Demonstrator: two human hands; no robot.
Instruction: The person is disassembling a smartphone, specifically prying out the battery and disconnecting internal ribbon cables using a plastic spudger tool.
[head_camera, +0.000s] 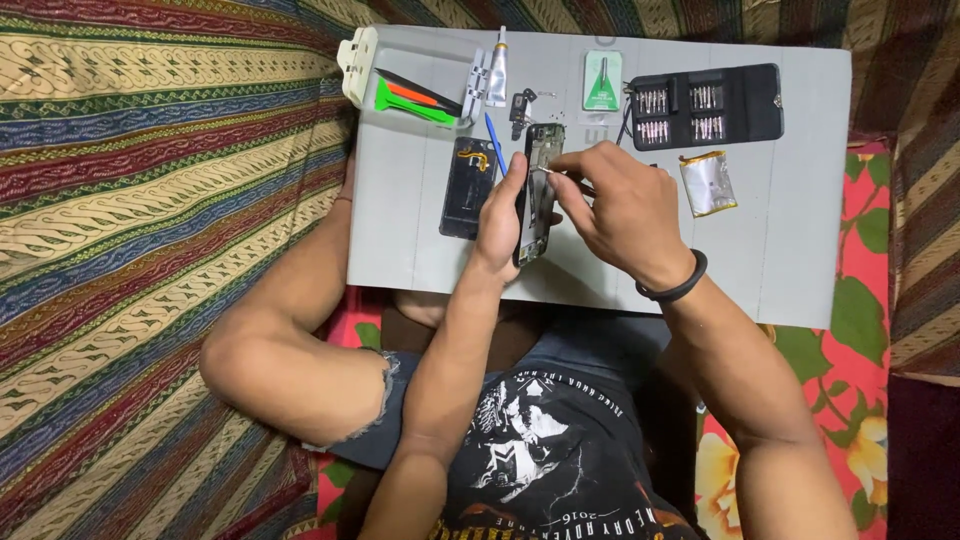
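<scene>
Head view of an opened smartphone (537, 190) held on edge above a grey work surface (790, 250) that rests across the seated person's lap. The left hand (500, 215) has its fingers curled closed around the phone's long side, gripping it upright over the middle of the surface; the right hand (620, 210) has its fingers pinched closed on a thin white-tipped tool (560, 175) whose point meets the phone's exposed interior near the upper end. Beside the left hand lies a detached dark back panel (468, 187) with an orange flex part; a blue pry stick (494, 140) lies just above it. Further off are a silver battery pouch (707, 183), an open black screwdriver-bit case (705, 105), a green triangular pick card (602, 82), a tube of adhesive (497, 70) and green and orange pry tools (415, 100). Likely hazards: a slip of the tool tip could scratch the board or tear a ribbon cable; the edge-on hold leaves the phone free to twist or drop; the lap-borne surface may tilt, rolling small loose parts off; the bare battery pouch risks puncture by stray tools.
</scene>
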